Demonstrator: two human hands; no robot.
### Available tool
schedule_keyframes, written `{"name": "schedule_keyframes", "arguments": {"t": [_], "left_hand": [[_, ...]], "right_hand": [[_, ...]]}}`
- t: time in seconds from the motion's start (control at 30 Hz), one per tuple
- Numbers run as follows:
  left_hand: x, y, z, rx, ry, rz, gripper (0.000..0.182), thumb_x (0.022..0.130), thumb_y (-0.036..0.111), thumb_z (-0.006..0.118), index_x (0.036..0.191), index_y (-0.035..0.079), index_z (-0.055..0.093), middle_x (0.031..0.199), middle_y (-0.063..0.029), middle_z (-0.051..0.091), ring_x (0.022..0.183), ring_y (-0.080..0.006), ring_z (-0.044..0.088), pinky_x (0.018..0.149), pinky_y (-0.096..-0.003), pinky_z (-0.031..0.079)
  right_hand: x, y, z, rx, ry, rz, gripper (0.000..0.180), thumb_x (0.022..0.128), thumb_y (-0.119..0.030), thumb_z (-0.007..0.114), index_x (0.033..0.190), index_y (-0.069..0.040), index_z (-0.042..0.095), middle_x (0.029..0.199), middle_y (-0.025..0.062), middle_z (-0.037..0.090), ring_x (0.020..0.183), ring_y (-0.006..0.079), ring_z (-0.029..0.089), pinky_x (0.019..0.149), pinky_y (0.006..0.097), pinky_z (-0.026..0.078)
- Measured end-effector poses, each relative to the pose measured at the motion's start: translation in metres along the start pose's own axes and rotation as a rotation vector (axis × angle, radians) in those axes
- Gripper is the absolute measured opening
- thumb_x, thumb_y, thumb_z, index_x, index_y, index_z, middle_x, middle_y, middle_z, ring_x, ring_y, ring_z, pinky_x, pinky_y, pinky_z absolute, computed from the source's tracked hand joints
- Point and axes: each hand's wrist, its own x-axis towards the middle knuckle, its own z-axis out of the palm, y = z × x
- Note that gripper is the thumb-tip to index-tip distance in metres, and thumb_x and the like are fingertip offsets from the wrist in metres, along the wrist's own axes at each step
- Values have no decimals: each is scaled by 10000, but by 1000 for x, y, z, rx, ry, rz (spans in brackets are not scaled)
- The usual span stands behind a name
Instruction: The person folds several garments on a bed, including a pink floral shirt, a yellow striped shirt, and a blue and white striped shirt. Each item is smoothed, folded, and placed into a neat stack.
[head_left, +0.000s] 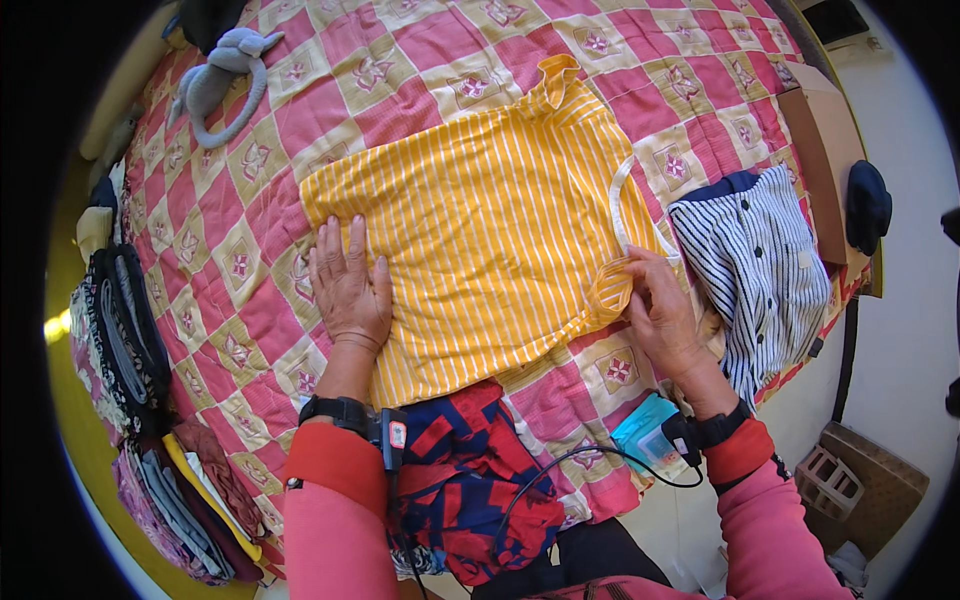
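Note:
A yellow shirt with white stripes (465, 247) lies spread on a bed, its white-trimmed neckline to the right. My left hand (349, 285) rests flat on the hem end, fingers slightly apart and palm down. At the opposite end, my right hand (660, 307) pinches the near ruffled sleeve beside the neckline, thumb against fingers. The far ruffled sleeve sticks up at the top of the shirt. Both wrists wear black straps with small devices, and a black cable runs from the right one.
Pink-and-beige patchwork bedspread (420, 105) lies underneath. A striped buttoned shirt (757, 262) sits at right, a red-and-navy garment (472, 480) nearest me. Folded clothes (187, 502) are stacked along the left edge. A grey plush toy (225, 82), teal packet (645, 427) and cardboard box (825, 165) are around.

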Motion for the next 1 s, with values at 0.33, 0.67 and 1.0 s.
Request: {"name": "schedule_keyframes", "arguments": {"t": [0.33, 0.67, 1.0], "left_hand": [[-16, 25, -53, -160, -91, 40, 549, 948, 281, 572, 1460, 137, 437, 1539, -169, 340, 1464, -335, 254, 1203, -514, 145], [-103, 52, -108, -274, -455, 382, 638, 906, 388, 613, 1469, 146, 439, 1541, -133, 362, 1458, -321, 273, 1205, -514, 130], [-115, 43, -86, -336, -337, 313, 507, 853, 211, 690, 1332, 94, 571, 1396, -107, 541, 1314, -284, 488, 1145, -472, 297]], "right_hand": [[-10, -29, 11, -185, 70, -184, 498, 847, -11, 593, 1338, -60, 530, 1352, 177, 522, 1206, 377, 540, 1001, 424, 457], [-20, -1, -4, -356, 182, -150, 566, 817, -2, 587, 1375, -62, 517, 1410, 137, 508, 1286, 317, 475, 1085, 414, 348], [-10, 12, 6, -406, 154, -182, 546, 824, -81, 620, 1361, -97, 525, 1396, 119, 511, 1317, 291, 453, 1089, 435, 330]]}}
